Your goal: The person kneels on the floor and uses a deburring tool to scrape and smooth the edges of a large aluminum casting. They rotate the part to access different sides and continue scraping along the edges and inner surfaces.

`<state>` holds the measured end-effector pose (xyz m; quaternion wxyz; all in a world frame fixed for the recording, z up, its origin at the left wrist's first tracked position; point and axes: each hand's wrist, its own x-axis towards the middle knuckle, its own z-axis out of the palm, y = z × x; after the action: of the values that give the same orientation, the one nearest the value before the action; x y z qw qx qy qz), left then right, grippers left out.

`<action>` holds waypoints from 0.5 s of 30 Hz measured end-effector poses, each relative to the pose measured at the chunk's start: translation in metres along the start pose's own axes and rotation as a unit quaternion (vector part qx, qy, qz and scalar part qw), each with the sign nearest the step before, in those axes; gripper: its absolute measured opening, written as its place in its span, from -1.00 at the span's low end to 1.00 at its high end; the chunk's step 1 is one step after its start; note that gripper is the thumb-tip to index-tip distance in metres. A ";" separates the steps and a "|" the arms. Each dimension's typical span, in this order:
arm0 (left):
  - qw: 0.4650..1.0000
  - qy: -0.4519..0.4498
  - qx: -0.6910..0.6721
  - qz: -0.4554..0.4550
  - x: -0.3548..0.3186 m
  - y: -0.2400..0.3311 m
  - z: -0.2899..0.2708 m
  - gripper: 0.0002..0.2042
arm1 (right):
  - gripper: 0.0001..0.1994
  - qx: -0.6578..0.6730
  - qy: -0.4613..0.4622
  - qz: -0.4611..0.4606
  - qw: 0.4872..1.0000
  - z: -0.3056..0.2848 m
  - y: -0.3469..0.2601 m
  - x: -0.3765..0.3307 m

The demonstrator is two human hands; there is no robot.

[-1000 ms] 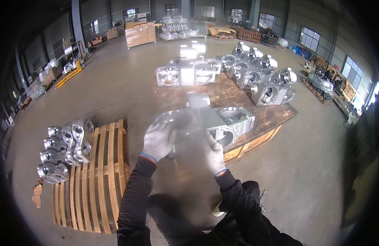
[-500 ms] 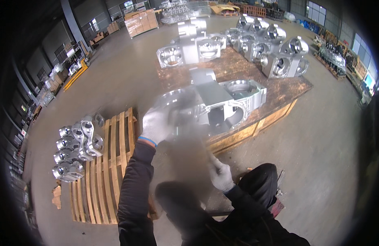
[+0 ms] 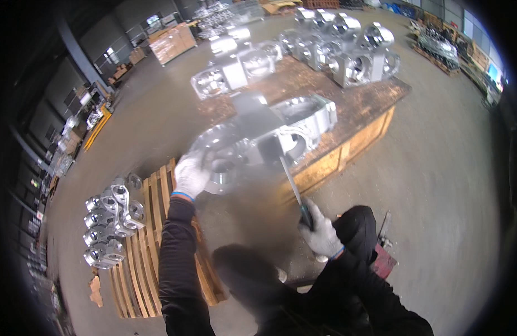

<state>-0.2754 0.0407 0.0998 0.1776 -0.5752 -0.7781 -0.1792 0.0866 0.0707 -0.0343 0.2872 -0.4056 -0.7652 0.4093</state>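
Observation:
A large silver metal casting [image 3: 261, 126] with round openings lies on the near end of a wooden crate top. My left hand [image 3: 191, 175], in a white glove, grips its left rim; the fingertips there are blurred. In my gloved right hand [image 3: 320, 231] is a file [image 3: 292, 185], held by its dark handle. The file's long grey blade slants up and left, and its tip reaches the casting's near side by an opening. A smudge in the picture blurs the area between my hands.
More castings [image 3: 359, 64] stand on the far part of the wooden crate [image 3: 348, 148]. Left of me, smaller castings [image 3: 110, 224] sit on a slatted pallet [image 3: 149, 246]. A red object [image 3: 385, 262] lies on the floor by my right knee. Wrapped boxes [image 3: 172, 42] stand farther back.
My view has shifted, so the crate and castings appear farther left and higher. My left hand has moved down along the casting's rim. The file in my right hand now shows clearly.

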 end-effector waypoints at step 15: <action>0.984 0.018 -0.162 0.071 -0.123 0.176 0.170 -0.59 | -0.69 -0.223 -0.045 -0.232 0.946 -0.093 -0.057 0.045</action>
<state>-0.0852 0.0689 -0.0946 0.1080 -0.6471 -0.6924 -0.3002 0.1132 0.1269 0.0658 0.2416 -0.2511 -0.9221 0.1684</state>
